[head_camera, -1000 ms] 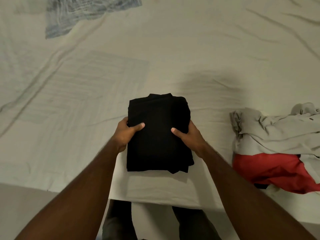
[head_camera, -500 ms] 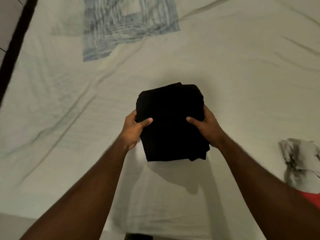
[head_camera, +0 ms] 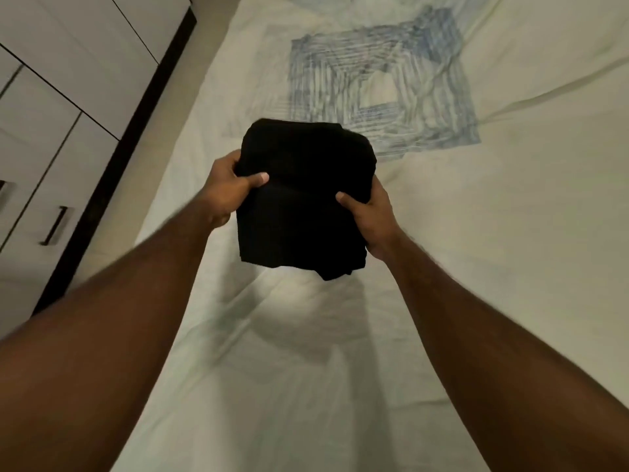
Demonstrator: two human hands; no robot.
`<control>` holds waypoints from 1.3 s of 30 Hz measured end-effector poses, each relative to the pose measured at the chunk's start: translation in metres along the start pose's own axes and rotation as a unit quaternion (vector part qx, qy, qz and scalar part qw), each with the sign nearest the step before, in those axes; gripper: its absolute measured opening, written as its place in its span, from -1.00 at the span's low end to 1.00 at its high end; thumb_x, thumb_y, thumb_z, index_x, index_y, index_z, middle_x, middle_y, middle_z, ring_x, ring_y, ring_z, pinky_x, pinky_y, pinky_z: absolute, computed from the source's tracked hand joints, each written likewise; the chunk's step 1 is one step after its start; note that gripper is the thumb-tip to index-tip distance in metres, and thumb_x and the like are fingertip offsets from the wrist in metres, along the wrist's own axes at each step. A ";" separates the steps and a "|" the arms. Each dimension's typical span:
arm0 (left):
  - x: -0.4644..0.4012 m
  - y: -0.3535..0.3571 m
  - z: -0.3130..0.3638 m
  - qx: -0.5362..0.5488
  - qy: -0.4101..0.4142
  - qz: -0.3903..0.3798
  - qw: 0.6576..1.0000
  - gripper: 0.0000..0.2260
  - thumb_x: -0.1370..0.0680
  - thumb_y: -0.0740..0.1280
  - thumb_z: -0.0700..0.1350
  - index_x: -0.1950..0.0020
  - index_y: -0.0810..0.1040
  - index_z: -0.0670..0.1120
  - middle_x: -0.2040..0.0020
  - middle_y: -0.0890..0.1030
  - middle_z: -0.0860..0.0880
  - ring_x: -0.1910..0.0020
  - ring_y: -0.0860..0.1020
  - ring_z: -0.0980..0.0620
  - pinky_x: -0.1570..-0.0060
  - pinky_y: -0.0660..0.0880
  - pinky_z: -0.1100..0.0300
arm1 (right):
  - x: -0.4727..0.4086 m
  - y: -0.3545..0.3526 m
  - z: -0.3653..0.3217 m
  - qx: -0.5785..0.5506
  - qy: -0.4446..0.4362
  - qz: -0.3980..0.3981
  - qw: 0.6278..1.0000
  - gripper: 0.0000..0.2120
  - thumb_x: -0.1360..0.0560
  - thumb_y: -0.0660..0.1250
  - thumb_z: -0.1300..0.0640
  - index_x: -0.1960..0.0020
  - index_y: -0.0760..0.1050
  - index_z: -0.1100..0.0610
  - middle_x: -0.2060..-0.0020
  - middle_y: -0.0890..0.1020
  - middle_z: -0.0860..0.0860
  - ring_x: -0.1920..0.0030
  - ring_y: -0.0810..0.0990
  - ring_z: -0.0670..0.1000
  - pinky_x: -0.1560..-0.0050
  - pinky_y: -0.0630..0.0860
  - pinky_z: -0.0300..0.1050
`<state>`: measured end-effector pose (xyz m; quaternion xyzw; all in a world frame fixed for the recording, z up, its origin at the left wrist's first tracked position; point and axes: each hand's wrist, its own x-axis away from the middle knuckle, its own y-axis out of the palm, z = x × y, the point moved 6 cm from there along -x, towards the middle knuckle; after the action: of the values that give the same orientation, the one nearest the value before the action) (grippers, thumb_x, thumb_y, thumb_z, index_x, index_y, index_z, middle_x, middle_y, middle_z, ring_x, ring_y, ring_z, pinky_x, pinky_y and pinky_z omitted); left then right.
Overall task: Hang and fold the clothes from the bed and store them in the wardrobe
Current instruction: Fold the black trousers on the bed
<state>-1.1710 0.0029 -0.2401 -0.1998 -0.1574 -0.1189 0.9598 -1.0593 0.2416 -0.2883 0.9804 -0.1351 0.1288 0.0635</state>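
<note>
A folded black garment (head_camera: 303, 192) hangs in the air above the bed (head_camera: 476, 267), casting a shadow on the sheet below it. My left hand (head_camera: 231, 187) grips its left edge, thumb on top. My right hand (head_camera: 372, 216) grips its right edge, thumb pressed on the upper face. The fingers of both hands are hidden under the cloth. The wardrobe (head_camera: 51, 114) stands at the left, its white doors closed.
The cream bedsheet carries a blue square print (head_camera: 384, 86) beyond the garment. A dark strip (head_camera: 112, 172) runs between the bed and the wardrobe. Dark bar handles (head_camera: 56, 226) sit on the wardrobe doors.
Both hands have lifted the folded black garment off the bed and carried it up and left. The view has swung left: the grey and red clothes are gone from sight, and the wardrobe has appeared.
</note>
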 end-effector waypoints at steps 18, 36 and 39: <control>0.107 0.141 -0.089 -0.287 0.057 -0.043 0.955 -0.60 -0.57 0.44 -0.03 -0.38 0.51 -0.07 -0.28 0.55 -0.07 -0.24 0.53 -0.06 -0.30 0.49 -0.06 | 0.079 -0.061 0.086 0.275 0.080 0.092 0.954 -0.90 -0.53 0.44 0.17 -0.04 0.62 0.14 0.16 0.68 0.01 0.26 0.61 -0.13 0.22 0.49 -0.39; 0.290 0.505 0.016 -0.293 0.192 -0.275 0.895 -0.86 -0.57 0.42 -0.08 0.18 0.60 -0.06 0.33 0.63 0.03 0.32 0.59 0.04 0.20 0.52 0.12 | 0.367 -0.404 0.099 0.160 0.128 0.407 0.890 -0.94 -0.57 0.38 0.19 0.05 0.61 0.06 0.22 0.67 -0.06 0.30 0.67 0.02 0.14 0.63 -0.07; 0.331 0.577 0.034 -0.275 0.212 -0.306 0.887 -0.86 -0.57 0.42 -0.08 0.17 0.62 -0.08 0.32 0.64 0.01 0.31 0.61 0.00 0.17 0.59 0.04 | 0.424 -0.473 0.098 0.159 0.118 0.474 0.858 -0.92 -0.56 0.39 0.24 0.07 0.61 0.09 0.25 0.64 -0.11 0.28 0.63 -0.06 0.15 0.62 -0.08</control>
<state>-0.7061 0.4771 -0.2942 -0.3677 0.0352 -0.4845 0.7930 -0.5086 0.5729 -0.3102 0.7720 -0.5526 0.2778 -0.1465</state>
